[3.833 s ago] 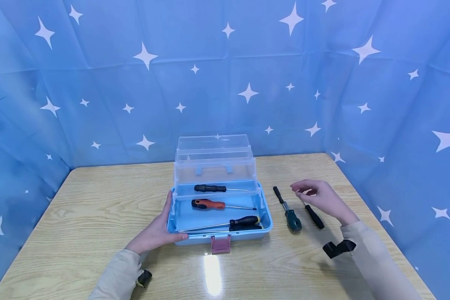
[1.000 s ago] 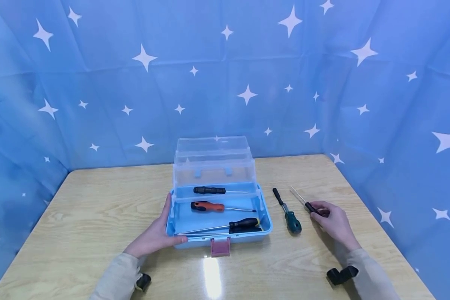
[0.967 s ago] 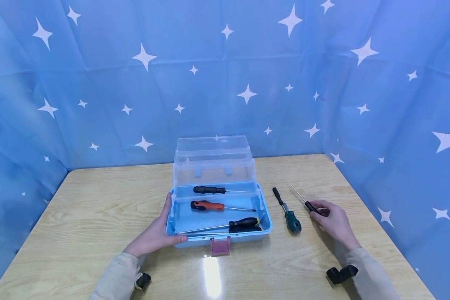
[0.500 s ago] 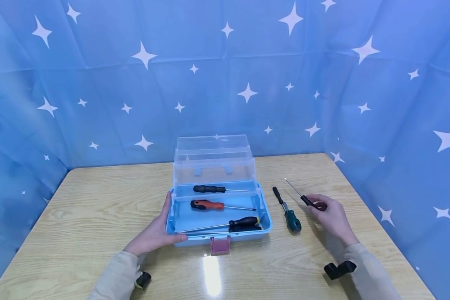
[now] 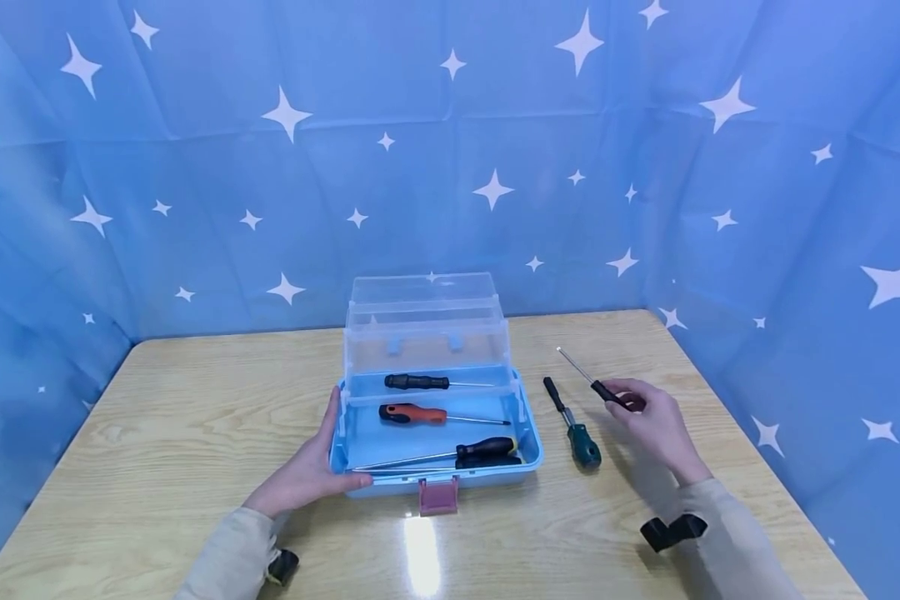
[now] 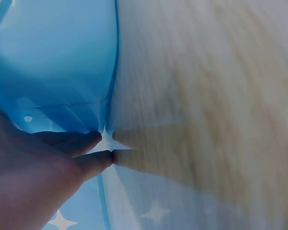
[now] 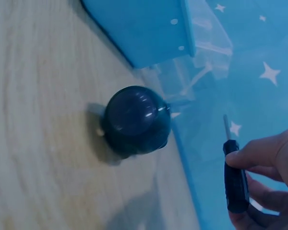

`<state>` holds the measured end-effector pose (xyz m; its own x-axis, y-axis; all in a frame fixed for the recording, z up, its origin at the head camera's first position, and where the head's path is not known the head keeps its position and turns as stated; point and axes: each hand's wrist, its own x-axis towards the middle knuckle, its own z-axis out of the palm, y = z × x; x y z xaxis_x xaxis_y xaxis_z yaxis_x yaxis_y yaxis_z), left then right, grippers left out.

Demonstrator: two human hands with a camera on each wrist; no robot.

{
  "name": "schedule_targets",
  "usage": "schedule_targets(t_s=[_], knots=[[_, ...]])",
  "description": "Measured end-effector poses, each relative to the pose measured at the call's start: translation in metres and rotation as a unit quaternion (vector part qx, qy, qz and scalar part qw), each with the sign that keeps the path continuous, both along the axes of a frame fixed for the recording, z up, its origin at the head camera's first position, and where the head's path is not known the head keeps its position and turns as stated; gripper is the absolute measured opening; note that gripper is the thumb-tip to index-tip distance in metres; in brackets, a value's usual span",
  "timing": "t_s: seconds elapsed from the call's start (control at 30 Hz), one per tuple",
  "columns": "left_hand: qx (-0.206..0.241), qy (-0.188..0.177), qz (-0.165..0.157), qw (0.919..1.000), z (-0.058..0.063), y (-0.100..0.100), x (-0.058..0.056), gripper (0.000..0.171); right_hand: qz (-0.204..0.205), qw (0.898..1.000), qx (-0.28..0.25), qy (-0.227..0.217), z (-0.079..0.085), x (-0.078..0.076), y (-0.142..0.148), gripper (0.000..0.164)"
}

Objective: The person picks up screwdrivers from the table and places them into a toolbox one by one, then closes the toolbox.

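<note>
My left hand (image 5: 300, 475) rests against the left end of a blue toolbox (image 5: 371, 437), thumb at its front rim. The left wrist view shows straight fingers (image 6: 93, 163) beside the box wall (image 6: 53, 62). My right hand (image 5: 656, 425) grips a slim screwdriver by its black handle (image 5: 606, 392), its shaft pointing away and leftward. In the right wrist view, thumb and fingers pinch that handle (image 7: 236, 184). A green-handled screwdriver (image 5: 583, 446) lies on the table between the box and my right hand. Its handle end (image 7: 137, 120) looms close in the right wrist view.
The box's clear lid (image 5: 427, 346) stands raised at the back; a pink latch (image 5: 438, 497) hangs in front. Inside lie a black screwdriver (image 5: 416, 382), an orange-and-black one (image 5: 412, 413) and black-handled ones (image 5: 486, 447) along the front. Starry blue cloth (image 5: 450, 167) surrounds the wooden table (image 5: 217, 400).
My right hand first reached over the slim screwdriver, then took its handle. Over the last second it has moved the screwdriver left and away from me. The left hand stays at the box.
</note>
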<state>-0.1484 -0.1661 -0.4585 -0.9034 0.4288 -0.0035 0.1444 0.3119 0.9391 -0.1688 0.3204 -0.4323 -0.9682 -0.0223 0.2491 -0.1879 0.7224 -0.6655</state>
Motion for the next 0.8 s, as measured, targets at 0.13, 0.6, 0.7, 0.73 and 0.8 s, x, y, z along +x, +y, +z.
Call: schedule_targets(t_s=[0.13, 0.6, 0.7, 0.73, 0.8], knots=[[0.001, -0.005, 0.004, 1.0, -0.001, 0.0, 0.001, 0.127, 0.009, 1.0, 0.004, 0.02, 0.005, -0.001, -0.002, 0.029], [-0.009, -0.008, 0.006, 0.9999, 0.001, 0.001, 0.0, 0.127, 0.041, 0.998, -0.004, 0.04, 0.022, -0.005, -0.019, 0.028], [-0.009, -0.012, 0.008, 0.9998, 0.001, 0.001, 0.0, 0.127, 0.059, 0.998, -0.002, 0.039, 0.026, -0.007, -0.025, 0.028], [-0.01, -0.013, 0.009, 0.9998, 0.001, 0.001, 0.001, 0.127, 0.066, 0.997, 0.0, 0.039, 0.027, -0.007, -0.027, 0.028], [-0.006, -0.015, 0.007, 0.9998, 0.001, 0.0, 0.002, 0.128, 0.079, 0.996, 0.002, 0.037, 0.028, -0.008, -0.032, 0.027]])
